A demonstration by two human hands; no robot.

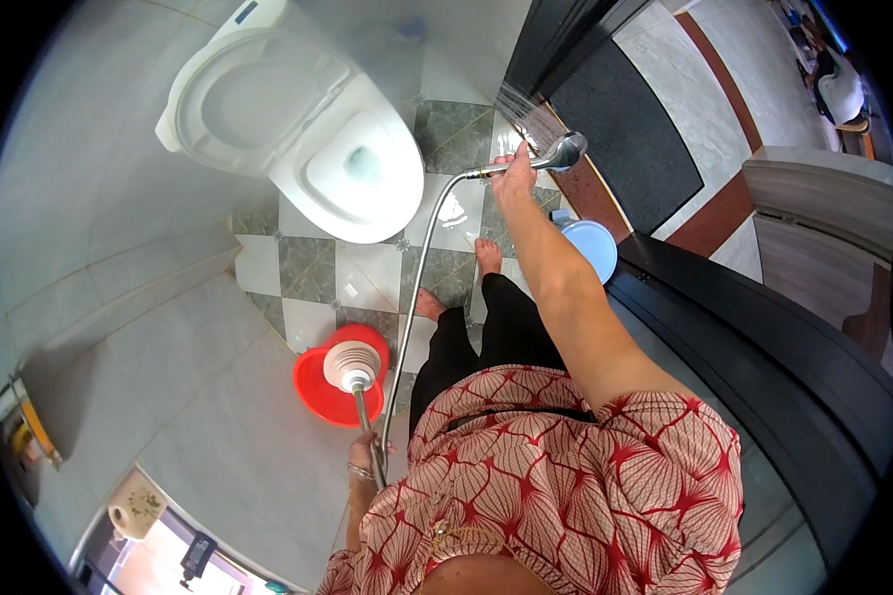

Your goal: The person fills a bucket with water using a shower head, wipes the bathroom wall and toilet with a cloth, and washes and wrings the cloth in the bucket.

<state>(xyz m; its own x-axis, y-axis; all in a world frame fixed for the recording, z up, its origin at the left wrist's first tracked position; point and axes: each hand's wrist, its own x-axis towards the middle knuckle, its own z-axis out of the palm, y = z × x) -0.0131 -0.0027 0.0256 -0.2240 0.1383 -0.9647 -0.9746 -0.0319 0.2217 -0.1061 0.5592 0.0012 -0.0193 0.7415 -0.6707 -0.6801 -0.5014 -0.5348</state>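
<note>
My right hand (pixel 514 180) is closed around the handle of a chrome shower head (pixel 566 151), held out over the floor near the doorway. Water sprays from the head toward the far side. Its metal hose (pixel 424 253) curves back down past my left hand (pixel 365 452), which grips the long handle of a plunger (pixel 351 363). The plunger's beige ribbed cup is over a red plastic basin (pixel 313 397), partly hiding it; whether they touch I cannot tell. Ahead to the left stands a white toilet (pixel 399 169), lid and seat raised, with bluish water in the bowl.
A light blue bucket (pixel 591 250) stands right of my feet by the dark door frame (pixel 764 347). The checkered tile floor (pixel 367 273) looks wet. Beyond the doorway lie a dark mat (pixel 620 129) and a seated person (pixel 843 94). A wall mirror (pixel 159 545) is at lower left.
</note>
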